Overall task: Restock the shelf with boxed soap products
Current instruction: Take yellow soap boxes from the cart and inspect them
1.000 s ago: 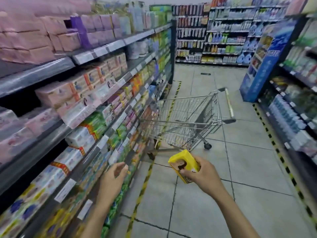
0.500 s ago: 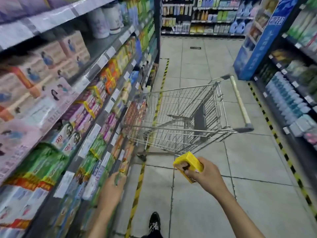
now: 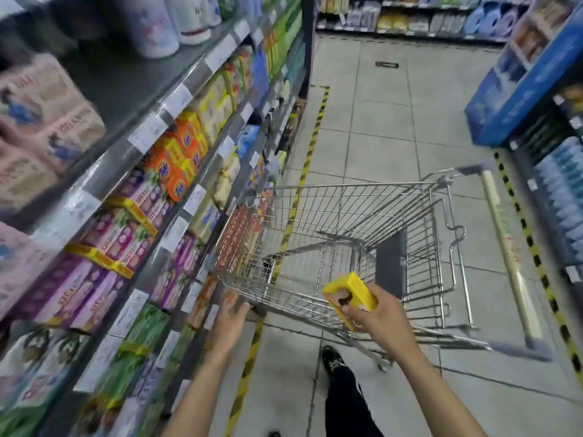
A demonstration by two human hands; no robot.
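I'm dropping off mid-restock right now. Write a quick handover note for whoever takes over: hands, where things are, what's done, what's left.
Right hand: grips the yellow soap box, which overlaps the near end of the cart in this view.
Left hand: holds nothing, fingers stretched towards the boxes at the front of the lower shelf; contact unclear.
Done: one box is in hand.
Left: set it on the shelf. Which slot it belongs in is not evident from here.

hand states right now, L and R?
Left hand: open, fingers straight, holding nothing.
Right hand: closed around the yellow box.
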